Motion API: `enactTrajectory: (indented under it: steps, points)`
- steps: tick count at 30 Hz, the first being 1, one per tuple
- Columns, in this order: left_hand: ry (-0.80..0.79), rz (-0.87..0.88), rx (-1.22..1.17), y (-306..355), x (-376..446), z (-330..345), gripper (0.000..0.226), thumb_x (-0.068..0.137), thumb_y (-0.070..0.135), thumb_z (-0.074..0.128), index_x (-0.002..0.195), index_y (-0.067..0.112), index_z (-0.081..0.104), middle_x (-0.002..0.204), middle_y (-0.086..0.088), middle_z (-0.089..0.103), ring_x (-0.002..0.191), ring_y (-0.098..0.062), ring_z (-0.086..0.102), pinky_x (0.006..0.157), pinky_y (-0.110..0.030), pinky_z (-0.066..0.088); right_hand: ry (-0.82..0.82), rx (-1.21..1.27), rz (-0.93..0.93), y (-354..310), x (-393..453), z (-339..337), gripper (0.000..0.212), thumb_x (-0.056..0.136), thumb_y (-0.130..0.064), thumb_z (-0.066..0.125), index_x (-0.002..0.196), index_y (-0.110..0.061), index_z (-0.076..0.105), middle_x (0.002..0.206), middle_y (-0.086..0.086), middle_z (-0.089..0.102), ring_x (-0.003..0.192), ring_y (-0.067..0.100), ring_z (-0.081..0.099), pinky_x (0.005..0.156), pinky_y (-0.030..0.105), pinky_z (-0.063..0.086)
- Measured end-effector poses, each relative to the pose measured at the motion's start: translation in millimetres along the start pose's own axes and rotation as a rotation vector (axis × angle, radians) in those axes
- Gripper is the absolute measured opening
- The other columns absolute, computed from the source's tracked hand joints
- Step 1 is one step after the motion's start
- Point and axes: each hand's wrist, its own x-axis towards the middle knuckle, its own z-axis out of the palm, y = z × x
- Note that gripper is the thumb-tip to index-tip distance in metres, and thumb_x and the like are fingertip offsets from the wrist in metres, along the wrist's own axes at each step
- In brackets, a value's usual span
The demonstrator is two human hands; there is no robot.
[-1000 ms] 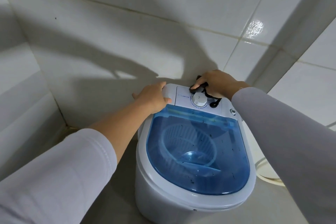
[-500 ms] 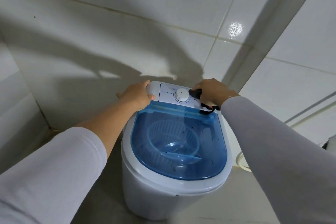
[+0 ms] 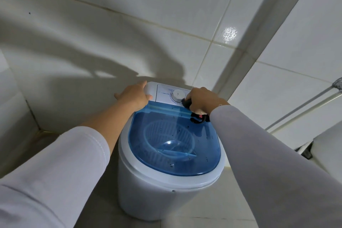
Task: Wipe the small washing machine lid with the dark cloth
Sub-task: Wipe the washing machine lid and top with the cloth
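Glossy pale wall tiles (image 3: 114,29) with thin grout lines fill the upper frame, meeting at a corner (image 3: 262,29) in the upper right. A bright light glint (image 3: 230,33) sits beside it. Soft shadows cross the left tiles. Pale floor tiles (image 3: 199,207) show below.

Washing machine (image 3: 153,190) on tiled floor (image 3: 212,214)
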Motion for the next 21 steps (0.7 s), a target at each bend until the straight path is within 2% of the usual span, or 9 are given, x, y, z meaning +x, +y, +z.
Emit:
enactTrajectory:
  steps: [2, 6, 10, 13, 15, 19, 21]
  points:
    - [-0.002, -0.002, -0.004, 0, 0, 0, 0.063, 0.096, 0.038, 0.048, 0.15, 0.031, 0.018, 0.154, -0.002, 0.035, 0.139, -0.03, 0.034, 0.113, -0.052, 0.024, -0.006, 0.021, -0.009, -1, -1, -1, 0.032, 0.085, -0.006, 0.044, 0.106, -0.009, 0.068, 0.092, 0.008, 0.058, 0.073, 0.027, 0.055, 0.061, 0.028, 0.044]
    - [-0.007, -0.001, -0.003, 1, -1, 0, 0.063, 0.096, 0.038, 0.048, 0.151, 0.031, 0.018, 0.155, -0.002, 0.033, 0.141, -0.03, 0.032, 0.113, -0.056, 0.022, -0.038, 0.08, -0.034, -3, -5, -4, 0.035, 0.081, 0.0, 0.043, 0.096, -0.014, 0.072, 0.081, 0.002, 0.056, 0.058, 0.019, 0.049, 0.054, 0.027, 0.045]
    - [-0.008, -0.003, -0.002, 1, -1, 0, 0.063, 0.096, 0.038, 0.048, 0.151, 0.031, 0.017, 0.155, -0.004, 0.033, 0.14, -0.031, 0.032, 0.113, -0.056, 0.022, -0.057, 0.093, -0.068, -5, -7, -8, 0.047, 0.084, 0.004, 0.042, 0.108, -0.022, 0.073, 0.091, -0.001, 0.055, 0.076, 0.02, 0.052, 0.073, 0.032, 0.052]
    - [-0.02, -0.003, -0.002, 1, -3, -2, 0.063, 0.096, 0.038, 0.047, 0.151, 0.031, 0.017, 0.154, -0.004, 0.034, 0.14, -0.03, 0.032, 0.113, -0.056, 0.022, -0.086, 0.146, -0.07, 0, -6, -12, 0.048, 0.085, 0.001, 0.043, 0.109, -0.028, 0.072, 0.095, 0.0, 0.057, 0.082, 0.023, 0.057, 0.08, 0.033, 0.054]
    - [-0.019, 0.004, 0.001, 2, -4, -3, 0.061, 0.096, 0.037, 0.047, 0.15, 0.031, 0.018, 0.154, -0.003, 0.035, 0.14, -0.03, 0.033, 0.113, -0.056, 0.022, -0.087, 0.179, -0.063, 6, -4, -19, 0.045, 0.084, 0.0, 0.045, 0.105, -0.028, 0.073, 0.096, 0.003, 0.062, 0.085, 0.025, 0.062, 0.081, 0.034, 0.055]
    - [-0.025, 0.013, -0.013, 1, -4, -4, 0.06, 0.097, 0.036, 0.047, 0.15, 0.031, 0.019, 0.152, -0.003, 0.038, 0.138, -0.03, 0.035, 0.113, -0.056, 0.021, 0.053, 0.244, 0.012, 16, 10, -38, 0.054, 0.08, 0.004, 0.038, 0.108, -0.029, 0.07, 0.098, 0.006, 0.064, 0.083, 0.024, 0.059, 0.07, 0.029, 0.049]
    - [-0.038, 0.011, -0.025, -1, -3, -3, 0.062, 0.097, 0.037, 0.046, 0.151, 0.032, 0.016, 0.154, -0.003, 0.035, 0.14, -0.029, 0.034, 0.114, -0.057, 0.02, 0.097, 0.236, 0.025, 14, 16, -39, 0.056, 0.081, 0.003, 0.036, 0.111, -0.031, 0.069, 0.102, 0.007, 0.064, 0.085, 0.026, 0.06, 0.071, 0.029, 0.05]
